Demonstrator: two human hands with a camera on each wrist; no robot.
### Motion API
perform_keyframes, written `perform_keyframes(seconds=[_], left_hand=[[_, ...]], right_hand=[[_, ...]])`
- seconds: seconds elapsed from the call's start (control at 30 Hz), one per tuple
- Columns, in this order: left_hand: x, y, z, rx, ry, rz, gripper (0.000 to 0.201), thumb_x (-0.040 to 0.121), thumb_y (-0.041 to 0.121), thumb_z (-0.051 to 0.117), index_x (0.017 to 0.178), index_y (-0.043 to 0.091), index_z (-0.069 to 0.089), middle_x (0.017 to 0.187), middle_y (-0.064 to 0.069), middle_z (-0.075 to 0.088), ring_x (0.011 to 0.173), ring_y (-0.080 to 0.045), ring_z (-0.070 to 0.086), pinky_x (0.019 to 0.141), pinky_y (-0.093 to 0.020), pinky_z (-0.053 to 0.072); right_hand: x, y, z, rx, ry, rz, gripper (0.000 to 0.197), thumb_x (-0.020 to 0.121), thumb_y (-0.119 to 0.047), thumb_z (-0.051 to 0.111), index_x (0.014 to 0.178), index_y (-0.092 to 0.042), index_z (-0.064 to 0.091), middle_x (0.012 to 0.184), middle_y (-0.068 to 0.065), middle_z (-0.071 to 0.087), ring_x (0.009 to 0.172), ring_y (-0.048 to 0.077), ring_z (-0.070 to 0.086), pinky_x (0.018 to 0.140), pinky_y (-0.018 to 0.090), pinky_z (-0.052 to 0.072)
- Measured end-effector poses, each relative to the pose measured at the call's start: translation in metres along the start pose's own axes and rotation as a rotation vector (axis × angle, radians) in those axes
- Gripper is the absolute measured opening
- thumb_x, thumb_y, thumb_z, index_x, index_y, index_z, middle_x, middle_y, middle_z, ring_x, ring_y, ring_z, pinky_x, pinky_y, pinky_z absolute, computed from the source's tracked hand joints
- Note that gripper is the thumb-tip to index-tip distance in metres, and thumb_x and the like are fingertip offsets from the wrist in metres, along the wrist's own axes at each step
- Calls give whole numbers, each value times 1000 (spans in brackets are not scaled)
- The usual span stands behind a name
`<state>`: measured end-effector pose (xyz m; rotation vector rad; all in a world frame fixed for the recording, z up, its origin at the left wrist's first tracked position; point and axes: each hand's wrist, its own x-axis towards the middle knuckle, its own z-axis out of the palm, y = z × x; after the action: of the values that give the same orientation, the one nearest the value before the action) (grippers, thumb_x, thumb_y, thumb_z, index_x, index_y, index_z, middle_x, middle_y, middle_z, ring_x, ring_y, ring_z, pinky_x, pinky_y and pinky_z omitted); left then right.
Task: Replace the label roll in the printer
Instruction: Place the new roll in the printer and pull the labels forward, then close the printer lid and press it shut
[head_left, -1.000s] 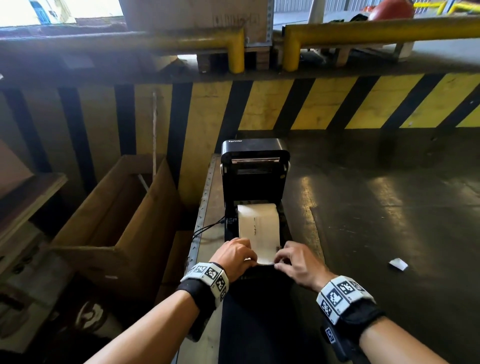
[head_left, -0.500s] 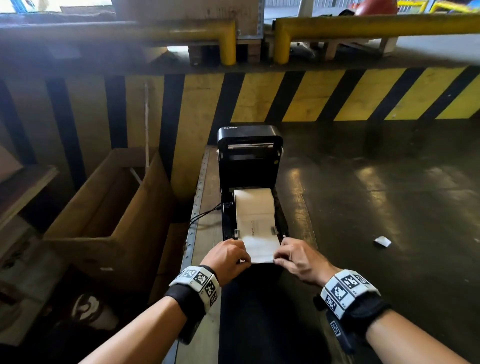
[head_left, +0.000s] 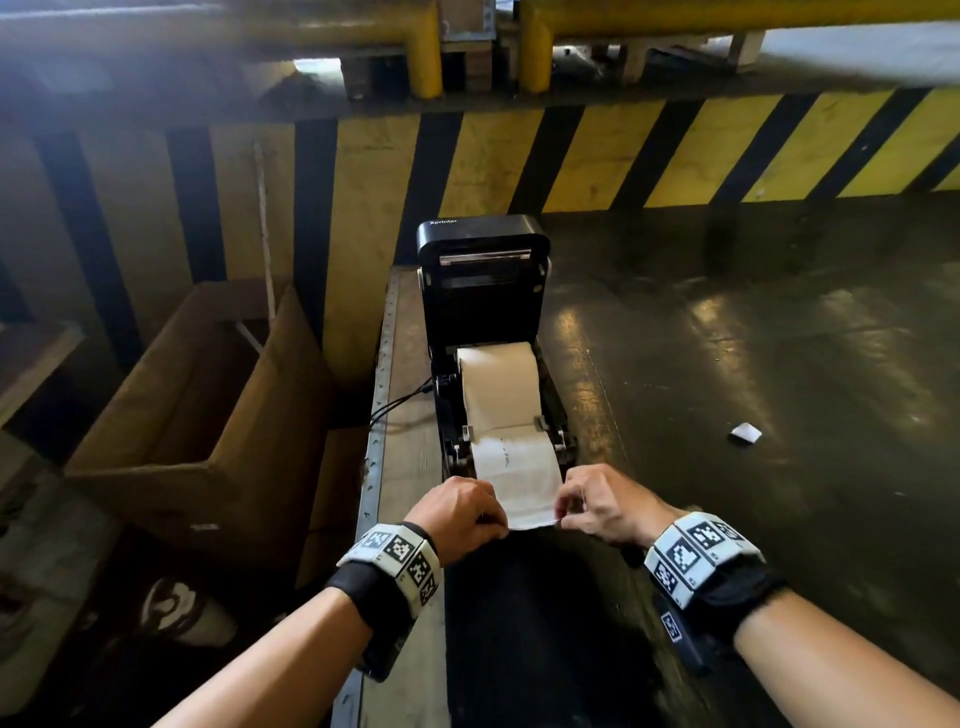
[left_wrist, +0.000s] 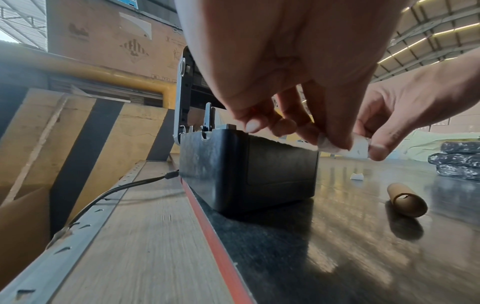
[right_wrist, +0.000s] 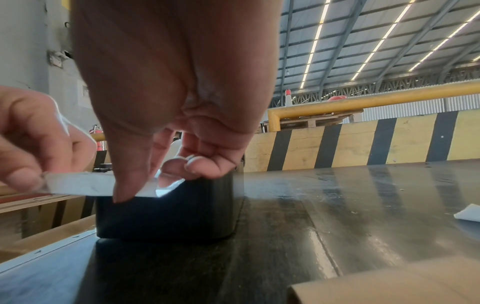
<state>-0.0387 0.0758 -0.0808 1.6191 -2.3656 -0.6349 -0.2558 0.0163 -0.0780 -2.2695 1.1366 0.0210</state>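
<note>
A black label printer (head_left: 483, 291) stands on the dark belt with its lid raised upright. A white label roll (head_left: 497, 387) sits in its bay, and a strip of label paper (head_left: 519, 480) runs out over the front edge. My left hand (head_left: 460, 514) pinches the strip's near left corner, and my right hand (head_left: 597, 501) pinches the near right corner. In the left wrist view the printer body (left_wrist: 246, 170) is below my left hand (left_wrist: 285, 123), whose fingertips pinch the paper. In the right wrist view my right hand (right_wrist: 145, 185) pinches the paper edge (right_wrist: 85, 186) above the printer (right_wrist: 166, 214).
An empty brown cardboard core (left_wrist: 407, 202) lies on the belt right of the printer. A white paper scrap (head_left: 745, 433) lies farther right. A cable (left_wrist: 122, 187) runs from the printer's left side over the metal rail. An open cardboard box (head_left: 208, 410) stands left; a yellow-black barrier (head_left: 675, 150) behind.
Both hands have drawn the label strip farther out of the printer toward me, so more paper lies over the front edge. The head view has tilted down slightly.
</note>
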Motion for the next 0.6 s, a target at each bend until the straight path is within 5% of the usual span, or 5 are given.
perform_keyframes(seconds=[0.17,0.27,0.43,0.6], left_hand=[[4,-2,-12,-21,-87,-10,25,82,35,65,94,16,74,94,-3,72,85,-16,64,81,-29,52],[19,-6,-47,-62,9,-65,30,81,38,65,99,16,72,91,2,69,78,-10,61,72,-17,46],[64,-39,-140,-278,474,-275,29,77,30,72,102,14,68,86,0,66,77,-15,60,70,-27,51],[113,-62,-220,-333,708,-392,42,75,30,74,111,11,62,91,-1,64,87,-20,61,85,-34,51]], right_hand=[[5,0,-11,13,-114,25,20,78,-23,71,97,-17,70,102,2,67,83,9,59,73,18,47],[14,0,-39,69,-156,39,31,76,-25,72,107,-20,67,108,0,70,88,6,61,83,20,50],[46,-16,-112,127,247,41,23,80,-30,69,100,-19,69,93,-2,70,91,13,65,83,24,48],[93,-34,-180,176,552,-11,25,80,-28,68,102,-15,68,95,3,69,89,16,64,79,23,47]])
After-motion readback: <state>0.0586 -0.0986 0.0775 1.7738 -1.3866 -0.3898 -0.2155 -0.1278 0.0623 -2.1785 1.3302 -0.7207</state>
